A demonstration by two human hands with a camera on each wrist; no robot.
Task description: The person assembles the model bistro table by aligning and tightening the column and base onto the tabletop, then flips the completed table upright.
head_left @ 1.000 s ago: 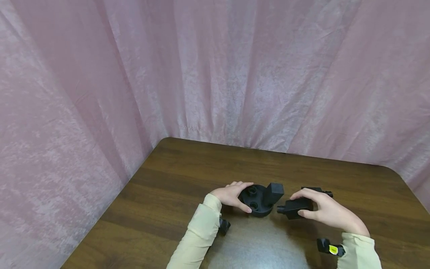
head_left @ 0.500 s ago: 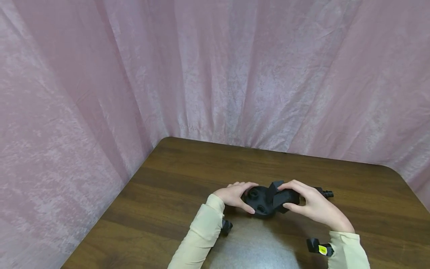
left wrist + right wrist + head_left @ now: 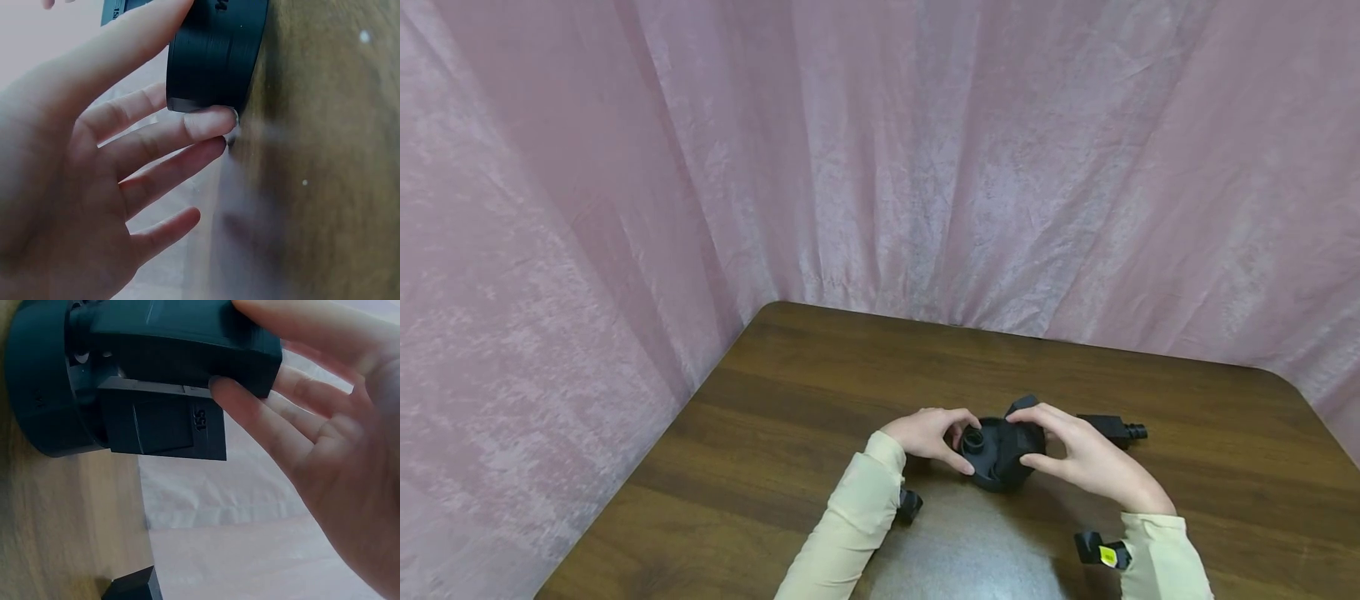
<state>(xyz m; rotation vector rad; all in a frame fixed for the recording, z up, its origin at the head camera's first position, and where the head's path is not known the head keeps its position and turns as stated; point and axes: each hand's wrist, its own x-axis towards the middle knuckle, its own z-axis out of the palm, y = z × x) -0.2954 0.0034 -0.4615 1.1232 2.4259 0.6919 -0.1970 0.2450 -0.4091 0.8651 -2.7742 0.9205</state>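
We see the round base (image 3: 987, 473) on the tabletop (image 3: 820, 375), right of centre, the left hand (image 3: 928, 435) grasping its left rim. The right hand (image 3: 1093, 458) has just brought its pinched block (image 3: 187, 347) leftward over it, beside the standing block (image 3: 169, 422); seated or not, we cannot tell. That leaves one uncovered socket (image 3: 972, 440); a third block (image 3: 1101, 427) lies to the right.

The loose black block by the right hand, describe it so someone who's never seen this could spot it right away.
On the brown table, find the right hand gripping one black block at a round base. Just beyond that hand lies the loose block, its narrow ridged end pointing right. Unlike the gripped block, this one lies on the table, apart from base and hand.
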